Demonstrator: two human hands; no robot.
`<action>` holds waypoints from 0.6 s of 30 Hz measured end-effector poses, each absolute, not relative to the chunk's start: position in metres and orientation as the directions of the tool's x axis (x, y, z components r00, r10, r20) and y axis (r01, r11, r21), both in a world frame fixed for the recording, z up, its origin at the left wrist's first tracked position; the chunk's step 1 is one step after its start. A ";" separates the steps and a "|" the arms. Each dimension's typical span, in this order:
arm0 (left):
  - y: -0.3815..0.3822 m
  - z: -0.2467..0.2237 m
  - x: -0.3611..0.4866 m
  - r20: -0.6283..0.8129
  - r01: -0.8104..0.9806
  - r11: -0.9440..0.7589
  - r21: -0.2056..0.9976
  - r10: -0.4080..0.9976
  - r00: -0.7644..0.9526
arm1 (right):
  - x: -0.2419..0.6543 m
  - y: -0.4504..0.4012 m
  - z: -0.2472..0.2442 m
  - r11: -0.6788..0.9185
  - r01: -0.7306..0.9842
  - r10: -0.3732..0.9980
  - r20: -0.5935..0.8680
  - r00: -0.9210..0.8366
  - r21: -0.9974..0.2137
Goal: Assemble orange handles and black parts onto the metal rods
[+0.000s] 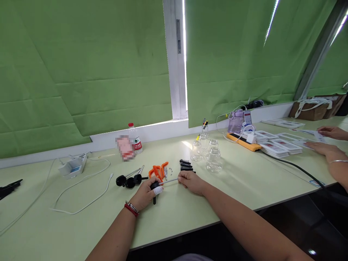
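Note:
My left hand (149, 191), with a white wrap on the thumb, is closed around a black round part (154, 186) that has a thin metal rod (170, 181). The rod points right, and my right hand (191, 182) pinches its far end. Just left of my left hand lie several black round parts with metal rods (130, 182). Behind my hands are orange handles (157, 172), small metal pins (165, 173) and tiny rings (171, 170). Black ribbed parts with springs (186, 166) lie behind my right hand.
Several clear glass jars (214, 159) stand behind right. A water bottle (136, 139) is near the wall. White cables (78, 211) and a socket (73, 166) lie left. An orange power strip (243, 142) and card stacks (274, 148) are right, near another person's hands (323, 148).

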State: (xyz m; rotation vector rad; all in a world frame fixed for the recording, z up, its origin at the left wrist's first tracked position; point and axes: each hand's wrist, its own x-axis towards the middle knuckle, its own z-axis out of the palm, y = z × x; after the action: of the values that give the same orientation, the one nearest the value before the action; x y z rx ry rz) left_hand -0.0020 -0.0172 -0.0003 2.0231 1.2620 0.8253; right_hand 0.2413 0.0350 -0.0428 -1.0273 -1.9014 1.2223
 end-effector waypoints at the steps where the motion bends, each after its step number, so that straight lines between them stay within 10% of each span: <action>1: -0.018 0.000 -0.001 0.201 0.540 -0.361 0.760 0.921 0.333 | 0.241 0.034 -0.043 0.258 0.259 0.869 0.107 -0.483 -0.931; 14: -0.001 0.060 -0.062 0.507 0.568 -0.181 0.803 0.708 -0.492 | 0.244 0.031 -0.038 0.264 0.303 0.867 0.088 -0.491 -0.916; 18: 0.017 0.039 -0.119 0.477 0.653 0.107 0.750 0.596 -0.646 | 0.244 0.032 -0.041 0.267 0.313 0.869 0.087 -0.487 -0.911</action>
State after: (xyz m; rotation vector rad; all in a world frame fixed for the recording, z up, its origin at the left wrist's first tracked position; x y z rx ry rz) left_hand -0.1185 0.0175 0.0393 1.3422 2.3773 1.6613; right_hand 0.2437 0.0319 -0.0406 -1.0644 -1.9420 1.1959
